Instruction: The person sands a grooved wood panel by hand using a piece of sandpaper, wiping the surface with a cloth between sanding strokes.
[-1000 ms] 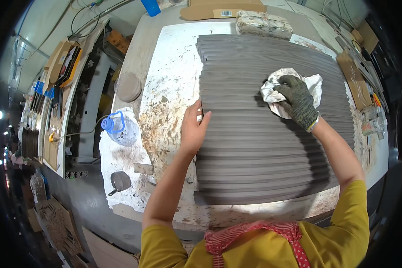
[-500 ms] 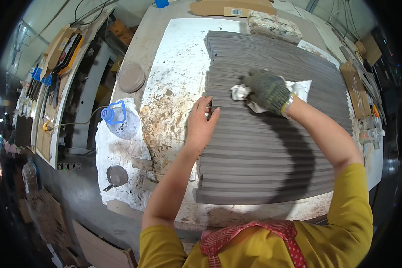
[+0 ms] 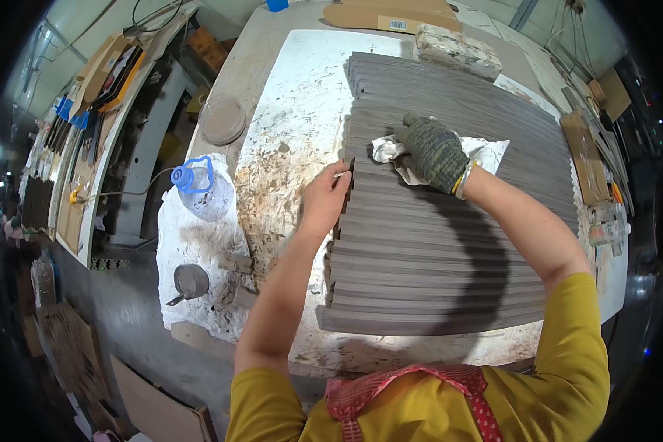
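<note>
Grey wood-grain strips (image 3: 435, 258) lie side by side in a broad panel on the table. On their upper middle part my right hand (image 3: 433, 153), in a dark knitted glove, is closed over a crumpled white cloth (image 3: 486, 149) and presses it to the surface. Cloth sticks out on both sides of the glove. My bare left hand (image 3: 323, 197) is at the strips' left ends, its thumb and forefinger slightly apart and touching the edge. Its other fingers are partly hidden.
Left of the strips lie a stained white sheet (image 3: 302, 88), a round lid (image 3: 222, 120), a clear jug with a blue handle (image 3: 208, 197) and a small grey pot (image 3: 191, 281) on a white cloth. A wrapped block (image 3: 458, 50) and cardboard (image 3: 390, 15) lie at the far edge.
The gloved hand and the cloth have shifted slightly left over the strips, and the cloth is more spread out. My left hand has dropped a little nearer, its thumb and forefinger closer together.
</note>
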The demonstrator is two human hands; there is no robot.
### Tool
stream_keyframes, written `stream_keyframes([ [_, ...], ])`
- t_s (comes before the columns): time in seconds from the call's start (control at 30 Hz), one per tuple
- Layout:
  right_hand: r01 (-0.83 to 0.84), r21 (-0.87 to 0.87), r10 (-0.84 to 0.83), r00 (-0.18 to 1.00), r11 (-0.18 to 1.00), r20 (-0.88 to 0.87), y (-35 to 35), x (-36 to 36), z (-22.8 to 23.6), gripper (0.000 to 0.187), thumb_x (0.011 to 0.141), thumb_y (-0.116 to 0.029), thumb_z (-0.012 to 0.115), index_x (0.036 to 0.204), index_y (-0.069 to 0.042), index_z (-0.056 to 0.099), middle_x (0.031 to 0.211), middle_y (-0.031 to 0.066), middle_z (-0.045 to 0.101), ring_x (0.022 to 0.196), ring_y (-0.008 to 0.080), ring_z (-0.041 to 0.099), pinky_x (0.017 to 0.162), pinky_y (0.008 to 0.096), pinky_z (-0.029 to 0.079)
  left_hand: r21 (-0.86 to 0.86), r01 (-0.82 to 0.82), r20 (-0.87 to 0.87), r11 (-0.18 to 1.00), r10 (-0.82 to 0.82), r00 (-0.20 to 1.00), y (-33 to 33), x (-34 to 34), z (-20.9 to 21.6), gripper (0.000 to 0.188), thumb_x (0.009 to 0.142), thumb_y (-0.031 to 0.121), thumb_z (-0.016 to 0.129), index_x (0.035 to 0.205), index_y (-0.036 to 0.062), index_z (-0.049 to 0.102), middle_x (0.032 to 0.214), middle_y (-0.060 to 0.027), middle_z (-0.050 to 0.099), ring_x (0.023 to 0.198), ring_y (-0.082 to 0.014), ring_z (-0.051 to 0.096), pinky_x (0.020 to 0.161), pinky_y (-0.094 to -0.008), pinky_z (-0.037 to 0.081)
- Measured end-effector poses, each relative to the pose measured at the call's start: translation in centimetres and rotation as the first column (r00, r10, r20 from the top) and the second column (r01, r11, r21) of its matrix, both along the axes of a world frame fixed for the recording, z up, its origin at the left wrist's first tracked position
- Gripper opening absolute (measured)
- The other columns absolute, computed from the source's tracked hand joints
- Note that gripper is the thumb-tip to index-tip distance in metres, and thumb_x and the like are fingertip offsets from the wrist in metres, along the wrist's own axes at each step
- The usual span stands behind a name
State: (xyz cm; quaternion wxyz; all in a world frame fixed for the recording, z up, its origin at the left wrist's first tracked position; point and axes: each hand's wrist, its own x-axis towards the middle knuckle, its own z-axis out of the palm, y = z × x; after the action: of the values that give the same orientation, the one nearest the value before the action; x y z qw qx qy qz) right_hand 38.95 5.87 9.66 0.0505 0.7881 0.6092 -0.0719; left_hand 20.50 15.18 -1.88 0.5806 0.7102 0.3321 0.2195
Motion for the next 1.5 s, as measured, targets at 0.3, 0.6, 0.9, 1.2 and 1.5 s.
stream_keyframes([
  [0.3, -0.046, 0.487, 0.094, 0.993, 0.872, -0.075, 8.7, -3.9, -4.7, 0.016, 0.080, -0.016, 0.058, 0.093, -0.008, 0.063, 0.096, 0.0159, 0.059, 0.092, 0.0300, 0.060, 0.077, 0.0414, 0.048, -0.046, 0.013, -0.026, 0.999, -0.014, 1.000, 0.8, 0.9, -1.8, 0.026, 0.092, 0.012, 0.056, 0.114, -0.0014, 0.059, 0.104, -0.0144, 0.068, 0.085, -0.0217, 0.066, 0.077, -0.0314, 0.052],
  [0.6, 0.593, 0.101, -0.065, 0.252, 0.799, -0.966, -5.4, 9.7, 1.0, 0.037, 0.097, -0.030, 0.055, 0.120, -0.001, 0.057, 0.108, 0.0101, 0.065, 0.093, 0.0153, 0.063, 0.081, 0.0304, 0.055, -0.115, -0.036, -0.083, 0.993, 0.026, 0.996, 1.4, 2.1, 2.0, 0.040, 0.087, 0.005, 0.064, 0.125, -0.0021, 0.054, 0.111, -0.0135, 0.064, 0.070, -0.0151, 0.066, 0.062, -0.0268, 0.055],
  [0.9, 0.345, 0.458, -0.100, 0.872, 0.819, -0.478, -7.6, 9.0, 2.8, 0.045, 0.093, -0.014, 0.057, 0.137, -0.008, 0.048, 0.136, 0.0135, 0.050, 0.123, 0.0286, 0.050, 0.105, 0.0369, 0.041, -0.144, -0.146, -0.042, 0.979, 0.142, 0.989, 1.9, 2.8, 1.1, 0.036, 0.087, 0.008, 0.065, 0.120, -0.0030, 0.058, 0.100, -0.0082, 0.064, 0.061, -0.0090, 0.056, 0.055, -0.0231, 0.049],
  [1.2, 0.041, 0.266, -0.004, 0.991, 0.963, -0.137, -7.8, 6.9, -0.8, 0.046, 0.081, -0.014, 0.069, 0.124, -0.009, 0.056, 0.132, 0.0176, 0.047, 0.121, 0.0352, 0.049, 0.100, 0.0415, 0.044, -0.084, -0.065, -0.100, 0.994, 0.057, 0.993, 1.9, 3.1, 1.9, 0.031, 0.090, 0.006, 0.061, 0.119, -0.0030, 0.058, 0.100, -0.0098, 0.064, 0.068, -0.0125, 0.062, 0.061, -0.0263, 0.054],
  [1.5, -0.210, 0.475, 0.228, 0.973, 0.854, 0.021, 4.9, -1.5, -2.7, 0.029, 0.080, -0.009, 0.066, 0.108, -0.007, 0.059, 0.107, 0.0147, 0.056, 0.103, 0.0330, 0.058, 0.085, 0.0416, 0.049, -0.068, -0.074, -0.041, 0.995, 0.072, 0.997, 1.8, 3.1, 1.3, 0.024, 0.088, 0.004, 0.060, 0.112, -0.0024, 0.061, 0.100, -0.0112, 0.065, 0.068, -0.0143, 0.063, 0.060, -0.0273, 0.055],
])
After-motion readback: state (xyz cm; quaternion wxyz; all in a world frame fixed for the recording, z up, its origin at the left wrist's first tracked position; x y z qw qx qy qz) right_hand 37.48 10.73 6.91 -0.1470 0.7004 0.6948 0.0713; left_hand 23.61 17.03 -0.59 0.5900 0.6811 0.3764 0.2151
